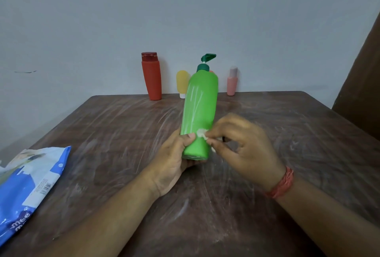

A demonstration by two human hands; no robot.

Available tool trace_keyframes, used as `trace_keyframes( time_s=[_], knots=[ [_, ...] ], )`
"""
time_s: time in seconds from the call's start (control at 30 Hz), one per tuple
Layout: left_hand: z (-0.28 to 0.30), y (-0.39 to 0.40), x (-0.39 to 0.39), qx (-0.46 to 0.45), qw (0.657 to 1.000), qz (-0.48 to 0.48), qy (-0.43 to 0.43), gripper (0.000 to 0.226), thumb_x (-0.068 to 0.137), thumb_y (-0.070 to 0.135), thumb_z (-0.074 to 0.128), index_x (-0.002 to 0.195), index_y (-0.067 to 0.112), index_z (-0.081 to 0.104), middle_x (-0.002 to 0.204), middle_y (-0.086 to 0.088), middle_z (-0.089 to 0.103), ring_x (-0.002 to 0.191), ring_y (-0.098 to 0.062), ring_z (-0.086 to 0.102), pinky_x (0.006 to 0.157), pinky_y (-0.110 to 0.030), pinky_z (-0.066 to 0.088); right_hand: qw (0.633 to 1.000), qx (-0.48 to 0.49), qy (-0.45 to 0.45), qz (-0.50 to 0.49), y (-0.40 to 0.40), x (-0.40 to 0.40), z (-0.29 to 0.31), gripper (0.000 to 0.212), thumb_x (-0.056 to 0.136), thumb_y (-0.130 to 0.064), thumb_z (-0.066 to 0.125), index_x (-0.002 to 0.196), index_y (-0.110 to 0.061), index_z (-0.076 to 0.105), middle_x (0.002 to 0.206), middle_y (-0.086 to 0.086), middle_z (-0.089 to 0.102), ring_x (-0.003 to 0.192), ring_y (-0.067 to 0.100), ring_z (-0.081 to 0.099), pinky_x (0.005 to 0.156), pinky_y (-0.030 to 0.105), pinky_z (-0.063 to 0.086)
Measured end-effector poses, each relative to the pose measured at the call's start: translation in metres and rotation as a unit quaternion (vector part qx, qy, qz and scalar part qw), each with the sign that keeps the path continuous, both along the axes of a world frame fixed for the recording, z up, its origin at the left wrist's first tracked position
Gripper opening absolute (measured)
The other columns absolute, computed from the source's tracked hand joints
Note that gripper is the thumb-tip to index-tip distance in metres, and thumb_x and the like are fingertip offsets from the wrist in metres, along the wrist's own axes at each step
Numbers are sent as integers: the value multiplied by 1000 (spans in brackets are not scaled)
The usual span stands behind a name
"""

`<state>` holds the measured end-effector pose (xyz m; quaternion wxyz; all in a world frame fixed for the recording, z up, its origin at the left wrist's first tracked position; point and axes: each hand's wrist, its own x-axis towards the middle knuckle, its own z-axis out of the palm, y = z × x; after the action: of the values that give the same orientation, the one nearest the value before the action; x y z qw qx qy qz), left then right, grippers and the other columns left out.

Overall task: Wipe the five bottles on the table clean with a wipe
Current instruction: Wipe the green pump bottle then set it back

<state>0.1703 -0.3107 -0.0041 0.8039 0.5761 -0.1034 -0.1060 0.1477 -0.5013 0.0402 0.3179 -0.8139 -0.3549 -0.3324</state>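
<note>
Bottle: your left hand (174,162) grips the bottom of the green bottle (198,112), its pump tipped away from you.
Wipe: your right hand (244,145) pinches a small white wipe (202,133) against the bottle, just beside your left thumb.
Others: red bottle (151,76), yellow bottle (182,83) and pink bottle (232,81) stand far past your hands.
</note>
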Motion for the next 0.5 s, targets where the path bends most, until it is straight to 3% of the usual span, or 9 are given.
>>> trace_keyframes(
  time_s=[0.1,0.23,0.37,0.5],
  knots=[
    [3,2,0,-26,1000,10,14,56,85,35,59,131,4,57,111,-16,73,93,-22,71,79,-38,60,995,-83,-10,46,1,-1,-3,8,88,-11,73,94,-7,75,92,2,66,84,11,63,77,22,52],
    [2,-2,0,-14,1000,8,15,54,85,36,59,130,6,57,113,-14,72,96,-22,70,80,-40,59,999,-27,-21,-23,2,1,2,7,88,-9,73,94,-7,76,92,2,66,84,12,62,78,15,47],
    [3,0,1,-28,999,11,24,58,84,34,60,131,1,54,108,-16,72,90,-21,70,79,-39,59,992,-105,-29,59,1,0,-2,9,90,-12,71,96,-8,76,94,3,67,88,15,63,82,22,50],
    [2,-2,0,-3,1000,8,12,53,84,35,60,129,7,57,110,-12,73,94,-20,70,77,-37,58,999,-31,-22,-27,0,3,2,8,88,-9,73,95,-7,76,93,2,67,84,14,64,74,30,53]
  ],
)
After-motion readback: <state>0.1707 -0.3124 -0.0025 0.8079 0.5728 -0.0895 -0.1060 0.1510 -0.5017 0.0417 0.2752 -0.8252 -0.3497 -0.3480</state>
